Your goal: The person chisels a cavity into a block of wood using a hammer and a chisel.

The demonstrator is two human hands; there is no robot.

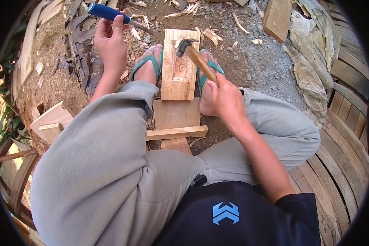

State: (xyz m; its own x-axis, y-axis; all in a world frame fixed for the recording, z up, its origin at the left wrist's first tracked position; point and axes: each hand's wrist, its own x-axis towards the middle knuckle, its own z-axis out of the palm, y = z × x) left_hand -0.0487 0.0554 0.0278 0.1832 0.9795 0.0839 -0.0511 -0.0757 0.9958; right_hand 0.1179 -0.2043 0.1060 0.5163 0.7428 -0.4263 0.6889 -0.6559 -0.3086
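Note:
My left hand [112, 43] is closed on a chisel with a blue handle [105, 11]; its metal blade points right, toward the far end of a thick wooden block, without touching it. My right hand [227, 100] grips the wooden handle of a claw hammer [203, 63]. The hammer's dark head hangs over the upper part of the wooden block [179, 88]. This block lies between my feet, with a rough, reddish hollow cut in its top face. A few wood chips sit near the hammer head.
Under the block lies a wider board [176, 112], with a thin wooden strip [178, 133] across it nearer me. Wood chips [212, 36] litter the ground. A plank [276, 20] and a crumpled paper sack [311, 61] lie at the far right. Slatted wood [332, 180] curves along the right side.

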